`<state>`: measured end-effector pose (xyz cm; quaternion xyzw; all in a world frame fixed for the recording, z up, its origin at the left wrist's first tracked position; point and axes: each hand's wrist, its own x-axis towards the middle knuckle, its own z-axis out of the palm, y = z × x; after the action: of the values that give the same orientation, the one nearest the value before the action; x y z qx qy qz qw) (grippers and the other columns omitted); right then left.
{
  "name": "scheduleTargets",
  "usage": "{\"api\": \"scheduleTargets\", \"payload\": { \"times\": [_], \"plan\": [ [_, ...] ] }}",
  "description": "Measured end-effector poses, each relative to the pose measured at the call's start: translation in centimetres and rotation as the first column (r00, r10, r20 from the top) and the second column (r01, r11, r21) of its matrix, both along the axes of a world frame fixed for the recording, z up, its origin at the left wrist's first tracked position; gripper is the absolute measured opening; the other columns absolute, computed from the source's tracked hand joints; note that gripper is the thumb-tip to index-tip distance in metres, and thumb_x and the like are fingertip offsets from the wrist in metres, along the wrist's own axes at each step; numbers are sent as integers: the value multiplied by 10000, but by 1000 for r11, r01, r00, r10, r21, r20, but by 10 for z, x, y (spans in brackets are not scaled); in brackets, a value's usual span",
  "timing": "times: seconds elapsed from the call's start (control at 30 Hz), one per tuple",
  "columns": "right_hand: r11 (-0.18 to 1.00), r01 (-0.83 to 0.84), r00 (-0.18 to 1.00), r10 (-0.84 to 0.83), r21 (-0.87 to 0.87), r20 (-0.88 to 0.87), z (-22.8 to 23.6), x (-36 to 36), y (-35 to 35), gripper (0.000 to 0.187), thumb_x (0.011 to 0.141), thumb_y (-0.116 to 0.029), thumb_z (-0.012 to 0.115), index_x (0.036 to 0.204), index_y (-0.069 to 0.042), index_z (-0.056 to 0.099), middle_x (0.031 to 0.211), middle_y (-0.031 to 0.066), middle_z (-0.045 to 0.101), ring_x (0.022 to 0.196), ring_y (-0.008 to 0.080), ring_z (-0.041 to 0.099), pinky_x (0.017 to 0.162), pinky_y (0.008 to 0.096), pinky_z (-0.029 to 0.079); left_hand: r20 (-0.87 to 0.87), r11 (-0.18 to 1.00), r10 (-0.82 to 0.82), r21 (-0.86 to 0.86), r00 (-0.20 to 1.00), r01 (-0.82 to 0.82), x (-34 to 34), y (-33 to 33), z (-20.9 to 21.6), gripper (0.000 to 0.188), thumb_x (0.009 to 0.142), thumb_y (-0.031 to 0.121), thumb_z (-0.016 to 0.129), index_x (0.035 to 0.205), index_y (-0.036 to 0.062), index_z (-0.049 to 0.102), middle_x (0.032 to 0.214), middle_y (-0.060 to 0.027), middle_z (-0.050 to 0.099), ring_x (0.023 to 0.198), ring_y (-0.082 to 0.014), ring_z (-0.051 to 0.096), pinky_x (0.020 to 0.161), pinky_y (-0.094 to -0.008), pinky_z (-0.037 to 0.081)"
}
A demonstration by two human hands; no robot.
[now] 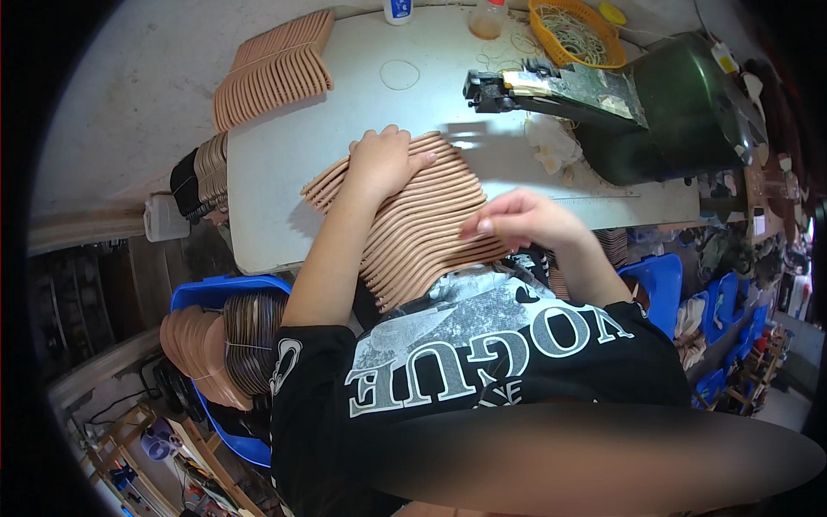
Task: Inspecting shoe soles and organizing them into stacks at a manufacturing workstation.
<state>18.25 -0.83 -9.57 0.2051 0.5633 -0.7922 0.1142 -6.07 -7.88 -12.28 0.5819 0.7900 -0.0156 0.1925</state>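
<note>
A long fanned row of tan, curved insoles [422, 211] leans from the white table's near edge against my body. My left hand [383, 164] is closed over the far end of this row, its thumb laid across the top edges. At the row's right side my right hand [527, 219] has its thumb and fingertips pinched together, close to the insole edges. Whatever sits between those fingertips is too small to make out. Another bundle of tan insoles [274, 73] rests at the table's far left corner.
A dark green sewing machine [663, 112] occupies the table's right side, its arm reaching left. Behind it stands a yellow basket [622, 53] of rubber bands. One loose band [400, 63] lies on the white table [362, 99]. Blue bins [245, 282] flank me.
</note>
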Motion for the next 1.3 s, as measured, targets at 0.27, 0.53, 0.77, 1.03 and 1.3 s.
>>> {"api": "scheduleTargets", "payload": {
  "times": [0.27,0.53,0.77,1.03,1.3],
  "plan": [
    [525,382,902,-392,760,-182,-82,-48,46,641,766,-478,742,1114,45,612,912,159,644,837,219,606,784,322,492,149,993,-97,-58,984,107,1,23,2,407,971,346,442,932,15,675,1062,-228,629,944,-373,618,835,-436,489],
    [735,-7,998,-37,678,50,-73,-85,76,693,729,-554,740,1083,34,637,1003,174,671,947,259,632,873,325,469,483,995,-78,-19,872,99,-13,38,4,320,1007,289,399,1237,82,478,1090,-182,643,995,-309,611,890,-399,455],
    [717,-116,993,77,687,87,-75,-94,81,691,703,-481,784,1164,4,609,1068,168,666,987,261,626,903,317,455,426,960,-204,-91,881,267,-7,62,1,445,1001,408,376,1232,85,577,1159,-180,637,1052,-309,605,920,-386,452],
    [839,-216,966,109,500,233,-64,-83,94,828,710,-543,776,1270,4,508,1149,155,609,1004,243,623,752,336,581,110,930,-175,-308,978,201,-13,73,-12,504,967,433,377,1123,55,672,1111,-219,647,1011,-347,623,911,-399,464],
    [851,-331,922,199,407,333,-68,-45,82,1038,644,-640,774,1313,60,401,1079,230,634,928,289,675,745,385,583,330,976,1,-208,944,72,-37,31,-30,507,957,384,389,1090,-31,649,1091,-215,655,1015,-321,623,926,-393,446]
  ]
}}
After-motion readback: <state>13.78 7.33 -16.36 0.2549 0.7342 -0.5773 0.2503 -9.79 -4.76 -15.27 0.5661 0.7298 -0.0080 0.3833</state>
